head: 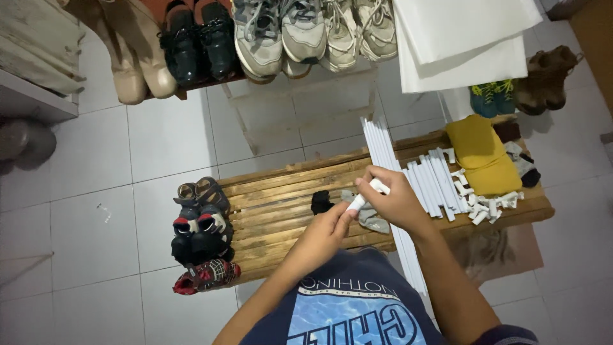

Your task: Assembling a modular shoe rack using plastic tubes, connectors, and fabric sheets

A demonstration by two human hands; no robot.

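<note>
Both hands meet over a slatted wooden bench (274, 191). My right hand (396, 198) grips a short white plastic connector piece (367, 195), and my left hand (325, 230) pinches its lower end. Long white tubes (383, 153) lie across the bench under my right hand and run down past my knee. More white tubes (431, 182) and a heap of small white connectors (485, 204) rest to the right.
A yellow folded cloth (482, 156) and dark socks (527, 166) sit on the bench's right end. Small shoes (201, 233) stand on the floor at the left. A rack of sneakers (300, 32) and boots (131, 57) is behind, white boards (460, 38) at top right.
</note>
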